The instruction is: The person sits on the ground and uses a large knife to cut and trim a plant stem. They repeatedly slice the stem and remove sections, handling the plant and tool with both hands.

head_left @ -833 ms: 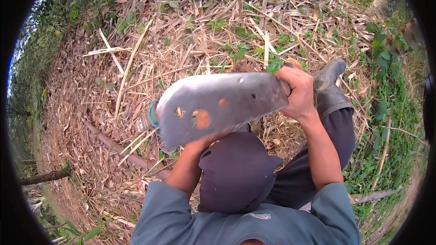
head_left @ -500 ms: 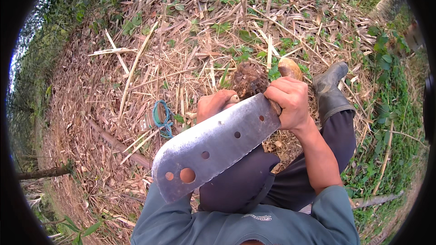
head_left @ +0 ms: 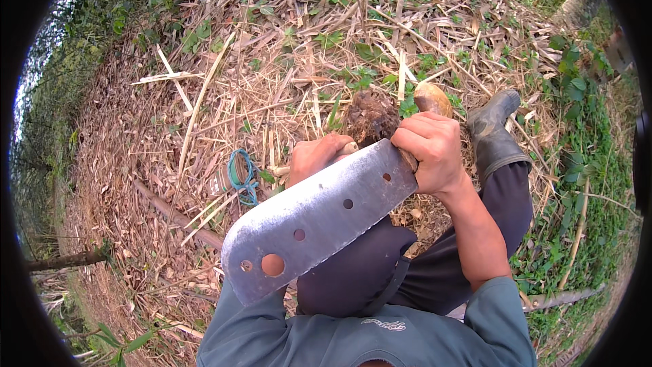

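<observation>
1. The right hand (head_left: 431, 149) is closed firmly round the near end of a broad knife (head_left: 319, 223); a rounded wooden end (head_left: 435, 100) shows just beyond that fist.
2. The knife slants across the person's lap, above the dark trousers (head_left: 350, 275), tip toward the lower left; five round holes pierce the blade.
3. The left hand (head_left: 314, 158) is curled with its grip closed on a pale stick (head_left: 349, 148); the blade hides part of it, and whether blade and stick touch I cannot tell.
4. A brown fibrous clump (head_left: 371, 119) sits just past both hands on the littered ground (head_left: 136, 132).
5. Toward the ground's left side lies a cylinder (head_left: 219, 182) with turquoise cord (head_left: 248, 197); a boot (head_left: 489, 132) stands nearer its green right edge.
</observation>
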The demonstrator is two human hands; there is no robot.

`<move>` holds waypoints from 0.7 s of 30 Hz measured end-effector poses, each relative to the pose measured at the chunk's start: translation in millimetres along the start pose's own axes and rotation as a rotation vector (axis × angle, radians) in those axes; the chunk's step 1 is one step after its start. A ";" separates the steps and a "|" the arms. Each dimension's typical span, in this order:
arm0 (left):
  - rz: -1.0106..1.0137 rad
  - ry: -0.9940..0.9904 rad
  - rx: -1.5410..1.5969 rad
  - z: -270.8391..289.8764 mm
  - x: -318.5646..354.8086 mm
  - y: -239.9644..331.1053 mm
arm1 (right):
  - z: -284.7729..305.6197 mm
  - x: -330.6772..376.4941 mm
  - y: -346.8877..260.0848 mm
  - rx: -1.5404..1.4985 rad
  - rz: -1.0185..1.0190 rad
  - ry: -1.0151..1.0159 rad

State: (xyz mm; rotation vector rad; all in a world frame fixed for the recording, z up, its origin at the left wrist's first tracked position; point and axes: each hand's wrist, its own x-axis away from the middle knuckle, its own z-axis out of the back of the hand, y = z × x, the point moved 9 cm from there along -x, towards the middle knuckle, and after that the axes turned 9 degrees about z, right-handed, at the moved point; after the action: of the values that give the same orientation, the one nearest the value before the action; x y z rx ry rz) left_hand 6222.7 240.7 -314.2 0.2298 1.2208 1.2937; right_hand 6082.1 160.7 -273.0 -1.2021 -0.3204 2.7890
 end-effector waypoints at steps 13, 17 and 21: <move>-0.094 -0.110 -0.095 -2.6 -5.9 16.1 | -7.5 8.3 19.7 -0.056 -0.034 -0.035; -0.082 -0.095 -0.025 -4.4 -2.9 8.4 | -6.2 6.0 22.1 -0.022 -0.014 -0.023; -0.020 -0.138 -0.139 -14.4 1.2 -6.6 | -4.8 15.9 36.9 0.035 0.018 0.042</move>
State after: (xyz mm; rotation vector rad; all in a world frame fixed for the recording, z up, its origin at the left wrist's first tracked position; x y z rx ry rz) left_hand 6215.3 232.5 -325.6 0.2026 1.0104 1.3174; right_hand 6074.8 128.1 -295.8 -1.2593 -0.2574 2.7682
